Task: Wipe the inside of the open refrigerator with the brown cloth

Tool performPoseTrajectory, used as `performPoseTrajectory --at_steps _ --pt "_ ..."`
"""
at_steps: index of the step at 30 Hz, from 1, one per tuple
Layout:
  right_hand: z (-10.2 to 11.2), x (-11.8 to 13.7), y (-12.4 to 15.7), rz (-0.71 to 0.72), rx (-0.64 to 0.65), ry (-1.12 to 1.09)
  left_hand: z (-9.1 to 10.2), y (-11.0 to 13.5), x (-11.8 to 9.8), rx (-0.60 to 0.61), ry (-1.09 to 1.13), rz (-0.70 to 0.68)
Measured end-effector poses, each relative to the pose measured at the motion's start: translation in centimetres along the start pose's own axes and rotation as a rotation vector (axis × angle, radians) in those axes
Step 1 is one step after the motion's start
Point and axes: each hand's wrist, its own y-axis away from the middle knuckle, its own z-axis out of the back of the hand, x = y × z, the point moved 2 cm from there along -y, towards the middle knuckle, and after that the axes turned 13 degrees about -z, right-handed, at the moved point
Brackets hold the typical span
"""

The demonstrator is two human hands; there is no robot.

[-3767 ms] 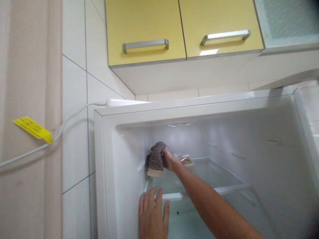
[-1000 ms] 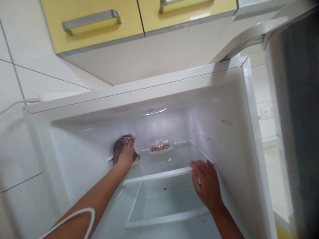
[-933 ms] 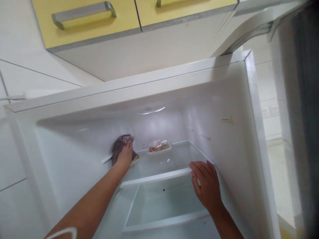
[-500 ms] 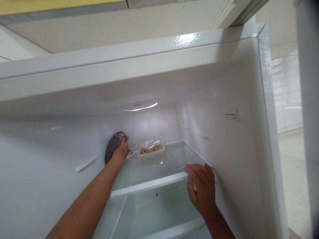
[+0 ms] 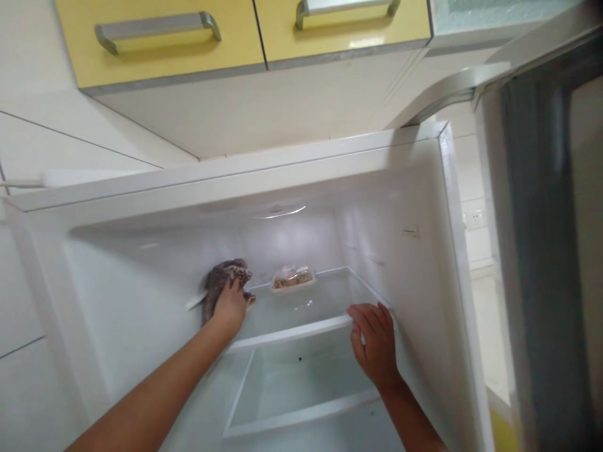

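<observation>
I look into an open white fridge (image 5: 226,182). My left hand (image 5: 229,309) reaches in from the lower left and presses a grey-brown cloth (image 5: 217,284) against the left inner wall, just above the glass shelf (image 5: 292,329). Its fingers are closed on the cloth. My right hand (image 5: 374,345) rests on the right end of that shelf's white front edge, with the fingers curled over it. At the back of the shelf lies a small wrapped food tray (image 5: 292,279).
A second glass shelf (image 5: 301,414) sits below. Yellow cabinets with metal handles (image 5: 157,25) hang above the fridge. The open fridge door (image 5: 537,251) stands at the right. A tiled wall (image 5: 28,144) is on the left.
The cloth was in the arm reaching from the right 3.8 s ago; now my left hand holds it. Over the last second it slid slightly down the wall. My right hand stays on the shelf edge.
</observation>
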Motion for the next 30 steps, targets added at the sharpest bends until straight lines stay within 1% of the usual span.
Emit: performPoseTrajectory --at_steps 3,5,6,8,11,13,14,15,17,20,22,26,30 --pt "0.1 0.1 0.0 -0.002 0.009 -0.012 2.1 3.7 -1.1 0.091 -0.087 -0.002" --pt "0.0 0.0 0.0 0.005 0.007 -0.018 3.8 6.9 -1.5 0.102 -0.161 -0.041" --pt "0.0 0.0 0.1 0.008 0.002 -0.019 4.7 8.6 -1.7 0.085 -0.199 -0.058" --pt "-0.1 0.0 0.1 0.014 -0.004 -0.018 6.1 11.9 -1.8 -0.012 -0.243 -0.076" --pt "-0.2 -0.1 0.1 0.017 -0.002 -0.014 7.2 15.9 -1.7 -0.191 -0.257 -0.096" --pt "-0.2 0.0 0.1 0.022 -0.004 -0.014 7.4 17.1 -1.4 -0.282 -0.251 -0.105" --pt "-0.2 0.0 0.1 0.025 -0.005 -0.015 7.4 17.3 -1.3 -0.3 -0.253 -0.108" --pt "-0.1 0.0 0.0 0.026 -0.004 -0.016 7.4 17.1 -1.1 -0.296 -0.262 -0.109" --pt "0.0 0.0 0.0 0.023 0.004 -0.017 7.3 15.8 -0.8 -0.232 -0.295 -0.113" --pt "0.1 0.0 0.1 0.015 0.02 -0.013 6.9 12.6 -0.3 -0.095 -0.336 -0.119" --pt "0.2 0.1 0.1 0.015 0.027 -0.012 6.2 10.2 0.1 -0.008 -0.329 -0.129" --pt "0.3 0.1 0.0 0.023 0.025 -0.01 3.9 5.9 0.7 0.139 -0.254 -0.16" --pt "0.2 0.0 0.0 0.024 0.015 -0.009 0.7 2.3 1.3 0.21 -0.188 -0.169"
